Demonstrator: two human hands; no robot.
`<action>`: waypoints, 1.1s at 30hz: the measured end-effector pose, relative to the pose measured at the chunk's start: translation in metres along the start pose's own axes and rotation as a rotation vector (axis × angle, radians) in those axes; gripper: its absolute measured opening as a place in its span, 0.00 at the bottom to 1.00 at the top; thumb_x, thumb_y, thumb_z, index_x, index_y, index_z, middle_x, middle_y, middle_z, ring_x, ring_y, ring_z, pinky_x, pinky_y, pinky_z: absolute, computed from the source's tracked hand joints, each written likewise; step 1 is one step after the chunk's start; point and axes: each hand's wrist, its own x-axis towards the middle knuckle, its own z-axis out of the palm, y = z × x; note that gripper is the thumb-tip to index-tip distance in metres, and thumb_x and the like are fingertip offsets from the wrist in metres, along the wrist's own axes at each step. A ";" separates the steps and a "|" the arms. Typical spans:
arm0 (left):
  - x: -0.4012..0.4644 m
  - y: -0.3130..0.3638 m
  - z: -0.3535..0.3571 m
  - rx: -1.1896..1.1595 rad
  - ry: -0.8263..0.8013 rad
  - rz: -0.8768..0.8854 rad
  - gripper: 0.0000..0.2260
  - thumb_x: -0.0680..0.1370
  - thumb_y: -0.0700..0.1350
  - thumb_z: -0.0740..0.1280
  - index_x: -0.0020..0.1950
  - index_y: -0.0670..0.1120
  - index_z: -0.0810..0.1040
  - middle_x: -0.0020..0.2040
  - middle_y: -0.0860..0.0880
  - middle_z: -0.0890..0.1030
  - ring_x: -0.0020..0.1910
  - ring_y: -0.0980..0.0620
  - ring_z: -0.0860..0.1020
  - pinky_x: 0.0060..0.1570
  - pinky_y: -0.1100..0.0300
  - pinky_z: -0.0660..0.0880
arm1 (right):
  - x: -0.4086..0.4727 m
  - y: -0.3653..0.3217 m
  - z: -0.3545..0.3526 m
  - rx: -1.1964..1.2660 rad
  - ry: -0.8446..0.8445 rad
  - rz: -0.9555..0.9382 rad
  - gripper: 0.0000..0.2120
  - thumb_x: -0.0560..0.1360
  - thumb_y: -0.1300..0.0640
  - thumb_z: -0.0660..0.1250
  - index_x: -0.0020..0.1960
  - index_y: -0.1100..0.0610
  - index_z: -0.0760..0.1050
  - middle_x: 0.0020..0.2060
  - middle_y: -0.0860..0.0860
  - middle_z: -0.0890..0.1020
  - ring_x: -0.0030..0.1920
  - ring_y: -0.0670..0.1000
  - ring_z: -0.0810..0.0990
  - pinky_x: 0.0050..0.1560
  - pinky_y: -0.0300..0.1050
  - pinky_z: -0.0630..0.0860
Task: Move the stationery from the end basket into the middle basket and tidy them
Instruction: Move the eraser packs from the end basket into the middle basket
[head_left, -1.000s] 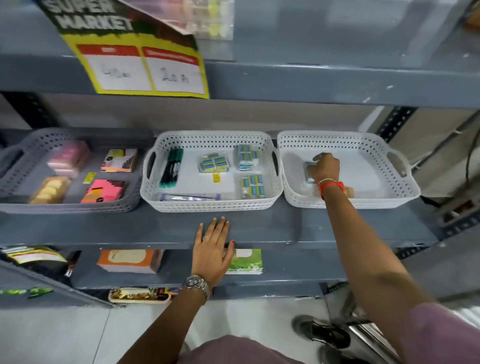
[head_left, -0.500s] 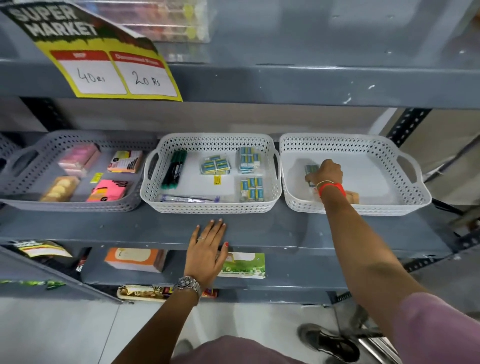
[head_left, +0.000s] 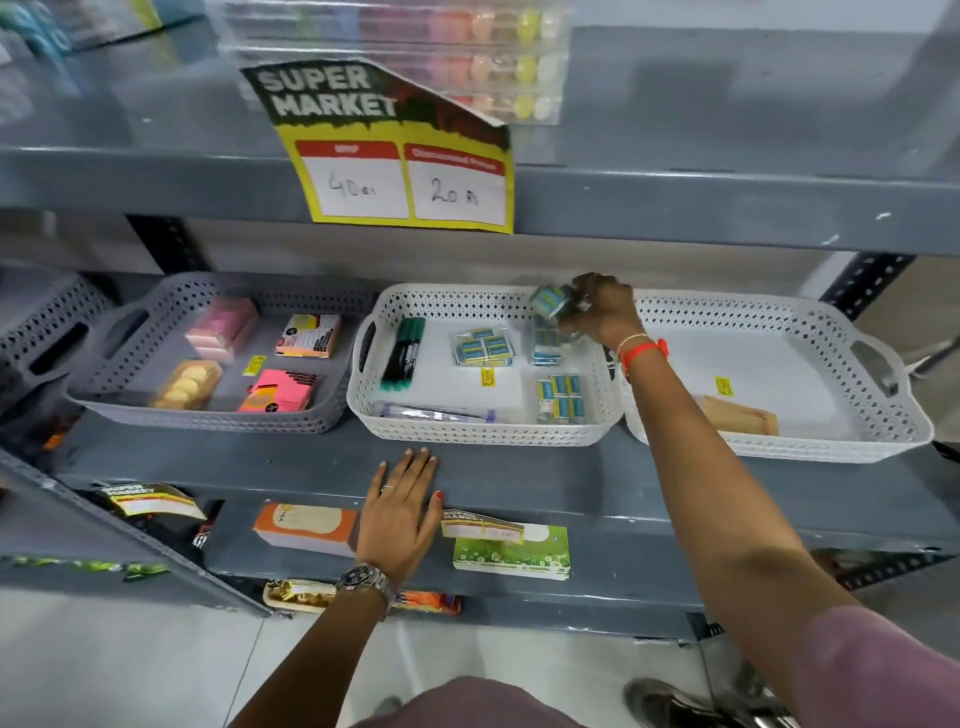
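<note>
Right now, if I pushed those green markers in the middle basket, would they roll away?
Probably a little. The green markers look round and slim, so they could roll sideways. They lie close to the wall of the middle basket, which would likely stop them. They look stiff and light.

The left hand (head_left: 400, 519) wears a silver ring and a metal wristwatch (head_left: 366, 579) with a dark dial. The right hand (head_left: 602, 312) wears an orange wristband (head_left: 641, 353); pale mauve sleeve (head_left: 893, 670) nearer.

Blurred blue packet (head_left: 549, 301) above middle basket (head_left: 467, 434)
</note>
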 end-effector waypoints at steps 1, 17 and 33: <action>-0.001 -0.007 -0.002 -0.002 0.003 -0.014 0.23 0.76 0.51 0.52 0.65 0.42 0.74 0.64 0.45 0.77 0.65 0.46 0.74 0.67 0.52 0.55 | 0.001 -0.006 0.009 -0.012 -0.089 -0.023 0.25 0.66 0.62 0.75 0.62 0.64 0.76 0.61 0.61 0.79 0.64 0.58 0.76 0.65 0.46 0.71; -0.001 -0.044 -0.015 0.016 0.006 0.051 0.22 0.76 0.50 0.53 0.64 0.43 0.76 0.62 0.46 0.79 0.63 0.48 0.76 0.62 0.41 0.68 | 0.023 -0.043 0.097 -0.321 -0.469 -0.177 0.29 0.69 0.74 0.63 0.69 0.60 0.70 0.64 0.64 0.76 0.63 0.62 0.76 0.54 0.45 0.75; 0.007 0.041 0.006 -0.070 -0.013 0.222 0.22 0.76 0.50 0.53 0.63 0.43 0.77 0.63 0.46 0.79 0.64 0.46 0.75 0.67 0.51 0.56 | -0.028 0.077 -0.032 0.158 0.394 0.333 0.16 0.68 0.67 0.67 0.56 0.65 0.79 0.55 0.62 0.83 0.58 0.60 0.80 0.60 0.44 0.73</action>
